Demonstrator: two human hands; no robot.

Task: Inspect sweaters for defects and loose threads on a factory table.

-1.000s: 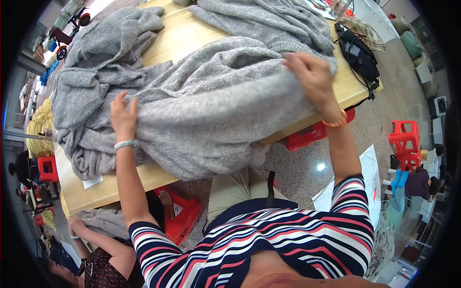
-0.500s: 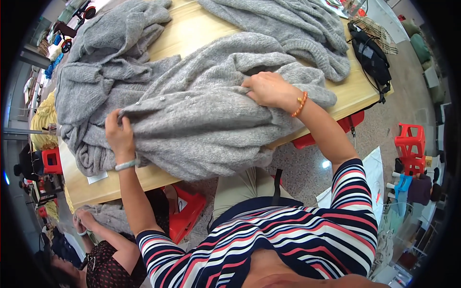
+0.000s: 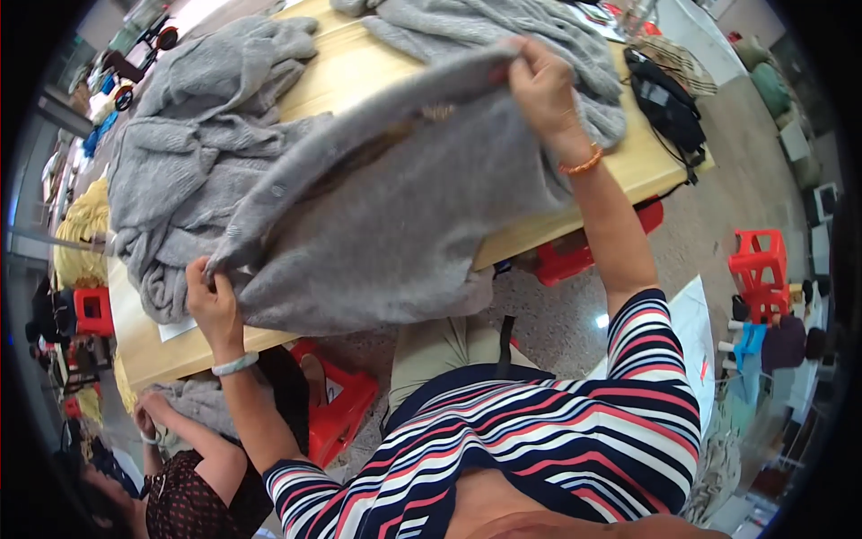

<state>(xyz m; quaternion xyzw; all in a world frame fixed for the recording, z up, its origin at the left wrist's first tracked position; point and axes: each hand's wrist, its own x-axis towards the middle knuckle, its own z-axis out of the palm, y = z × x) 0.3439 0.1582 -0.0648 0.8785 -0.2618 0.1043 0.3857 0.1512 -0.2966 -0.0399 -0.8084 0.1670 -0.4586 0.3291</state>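
A grey knitted cardigan (image 3: 404, 207) hangs stretched between my two hands, its near part drooping over the table's front edge. Small round buttons show along its long band, and a dark gap opens below that band. My left hand (image 3: 214, 301) pinches the band's lower left end, low over the table. Higher and farther off, my right hand (image 3: 546, 85) grips the other end, fingers closed round the knit. Left of the cardigan lies a heap of grey knitwear (image 3: 171, 171); another grey knit pile (image 3: 485, 27) is at the back.
The pale wooden table (image 3: 346, 67) carries a black bag (image 3: 664, 99) at its right end. Red stools (image 3: 341, 400) stand under and around it. At lower left a person (image 3: 197, 458) sits close by, handling grey knitwear. Yellow fabric (image 3: 83, 238) is piled at far left.
My right hand has moved up and away, lifting and stretching the cardigan's band off the table. My left hand has shifted slightly toward me, still pinching its end.
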